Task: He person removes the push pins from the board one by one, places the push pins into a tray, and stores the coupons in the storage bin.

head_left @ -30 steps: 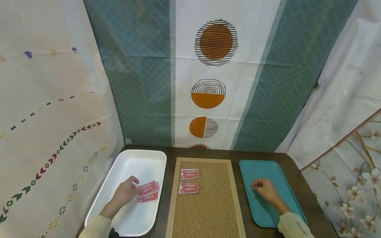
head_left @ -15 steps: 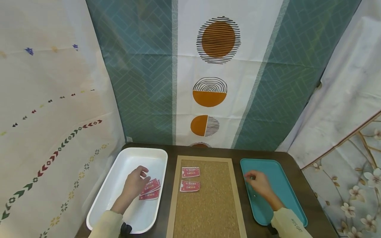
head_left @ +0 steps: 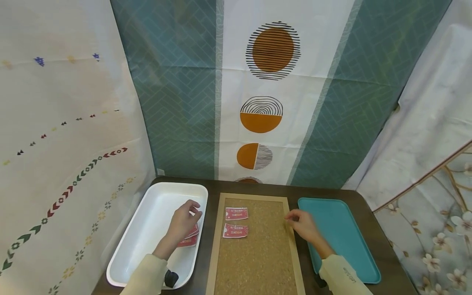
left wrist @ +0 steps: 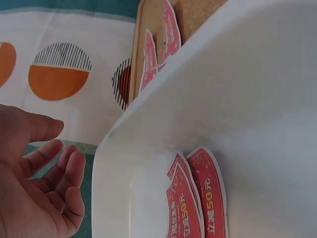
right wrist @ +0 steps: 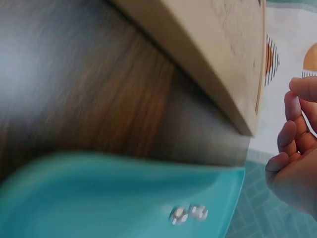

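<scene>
My left hand (head_left: 186,219) hovers over the right side of the white tray (head_left: 127,241), fingers loosely bent and holding nothing. Red-and-white paper coupons (left wrist: 184,206) lie overlapped in the tray beneath it, partly hidden in the head view. Thumb and forefinger tips meet on my right hand (head_left: 302,225), over the right edge of the framed corkboard (head_left: 258,262); whether something small sits between them cannot be seen. Two more coupons, an upper coupon (head_left: 237,213) and a lower coupon (head_left: 235,231), are on the cork's upper left.
Right of the corkboard is a teal tray (head_left: 346,237), holding two small shiny pieces (right wrist: 189,213) that look like clear push pins. Both trays and the board rest on a dark wooden table (head_left: 273,190). A patterned cloth (head_left: 177,102) hangs behind.
My left hand has moved right and slightly up, away from the coupons' left end. My right hand has come left from the teal tray to the board's edge. The coupons stay put.
</scene>
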The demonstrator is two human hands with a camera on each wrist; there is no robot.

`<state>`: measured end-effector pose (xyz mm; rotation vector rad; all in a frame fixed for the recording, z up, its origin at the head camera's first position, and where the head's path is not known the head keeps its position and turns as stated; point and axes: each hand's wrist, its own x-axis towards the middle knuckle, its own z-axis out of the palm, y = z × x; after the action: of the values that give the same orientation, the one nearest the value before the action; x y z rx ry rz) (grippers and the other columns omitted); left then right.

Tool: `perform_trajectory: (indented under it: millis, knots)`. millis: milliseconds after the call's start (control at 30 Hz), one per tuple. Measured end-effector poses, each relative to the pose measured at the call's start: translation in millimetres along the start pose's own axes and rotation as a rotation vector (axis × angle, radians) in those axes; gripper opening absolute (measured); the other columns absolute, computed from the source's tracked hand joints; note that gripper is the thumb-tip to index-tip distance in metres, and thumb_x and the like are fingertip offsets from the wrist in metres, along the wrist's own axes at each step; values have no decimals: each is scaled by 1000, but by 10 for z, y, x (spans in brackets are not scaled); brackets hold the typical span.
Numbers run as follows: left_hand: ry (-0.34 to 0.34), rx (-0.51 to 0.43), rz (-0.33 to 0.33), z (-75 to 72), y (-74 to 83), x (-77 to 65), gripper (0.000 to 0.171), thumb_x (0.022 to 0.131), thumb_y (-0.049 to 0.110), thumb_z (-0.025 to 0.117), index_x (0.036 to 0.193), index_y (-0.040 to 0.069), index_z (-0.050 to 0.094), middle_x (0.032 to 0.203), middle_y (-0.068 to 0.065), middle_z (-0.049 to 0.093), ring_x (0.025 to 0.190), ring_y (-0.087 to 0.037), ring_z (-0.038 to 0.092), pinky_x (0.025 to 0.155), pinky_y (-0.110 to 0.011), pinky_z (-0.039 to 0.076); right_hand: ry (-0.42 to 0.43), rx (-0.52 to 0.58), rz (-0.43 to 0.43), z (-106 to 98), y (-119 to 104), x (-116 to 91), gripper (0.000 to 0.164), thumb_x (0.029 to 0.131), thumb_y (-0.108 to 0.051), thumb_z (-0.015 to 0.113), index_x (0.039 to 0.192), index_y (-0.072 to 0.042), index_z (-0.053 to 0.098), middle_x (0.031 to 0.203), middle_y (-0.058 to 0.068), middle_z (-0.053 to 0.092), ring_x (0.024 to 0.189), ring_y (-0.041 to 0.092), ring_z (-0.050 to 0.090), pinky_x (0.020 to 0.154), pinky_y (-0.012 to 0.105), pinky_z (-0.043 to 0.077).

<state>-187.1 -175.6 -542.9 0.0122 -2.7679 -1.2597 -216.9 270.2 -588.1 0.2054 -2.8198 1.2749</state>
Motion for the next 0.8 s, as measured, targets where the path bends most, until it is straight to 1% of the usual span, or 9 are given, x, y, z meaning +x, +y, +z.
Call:
perform_trajectory:
  millis: [100,233,367,433,567,633,800]
  knots:
    - [-4,-5,20,64,58,10,22,95,9,76,115,5,68,97,-9,72,75,-16,62,68,-31,52,4,6,-15,90,-53,32,8,90,-4,78,97,-8,79,90,1,74,80,11,62,72,30,51]
    - [-9,-24,57,142,152,16,22,94,6,76,115,5,68,96,-8,73,73,-15,61,66,-30,51,14,5,-27,193,-96,55,7,89,-3,80,94,-8,80,86,-1,72,76,11,60,69,29,50]
    - [-28,-58,67,215,244,19,28,95,6,75,122,3,66,98,-9,72,74,-15,62,64,-29,52,18,-1,-40,292,-148,74,8,88,-3,81,91,-10,80,85,-2,72,74,10,59,67,30,50]
    - [-42,-69,62,254,283,19,32,96,7,75,126,3,64,101,-10,71,77,-16,63,65,-30,53,7,-9,-46,353,-182,85,8,88,-3,81,89,-10,80,85,-3,72,75,9,59,69,29,50]
    - [-79,-55,69,330,344,11,38,96,10,75,131,2,63,106,-10,70,86,-18,65,70,-33,55,-41,-1,-60,479,-260,99,9,87,0,80,90,-8,79,83,-3,71,76,9,59,69,30,51]
    - [-97,-46,78,379,354,11,40,95,10,75,132,2,62,108,-11,69,89,-19,66,71,-34,56,-68,7,-58,531,-295,106,8,88,-1,79,91,-8,79,83,-4,71,76,9,58,69,28,51]
    - [-118,-47,103,496,390,16,42,94,8,76,133,-1,62,113,-19,68,88,-21,65,72,-37,56,-82,41,-78,611,-360,119,5,90,-1,78,92,-6,79,84,-2,74,76,9,60,70,28,52]
